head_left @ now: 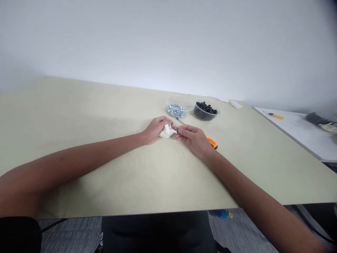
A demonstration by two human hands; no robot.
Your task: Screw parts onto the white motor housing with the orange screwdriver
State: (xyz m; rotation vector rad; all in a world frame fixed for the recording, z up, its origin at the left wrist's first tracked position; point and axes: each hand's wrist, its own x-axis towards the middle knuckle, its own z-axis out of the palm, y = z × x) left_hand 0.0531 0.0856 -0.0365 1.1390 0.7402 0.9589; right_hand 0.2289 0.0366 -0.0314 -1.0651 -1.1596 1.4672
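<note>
Head view: left fingers (163, 119) are gripping one white part (166, 132), right fingers (186, 133) one black piece (176, 130). Two bowls (187, 104) are standing beyond.

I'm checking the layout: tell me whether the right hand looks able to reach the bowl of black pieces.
Probably yes: the bowl of black pieces stands uncovered beyond the right hand, with nothing tall between, though that hand is busy at the white part.

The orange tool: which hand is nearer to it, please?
Right. The right hand is just left of the orange tool; the left hand is farther left, holding the white part.
</note>
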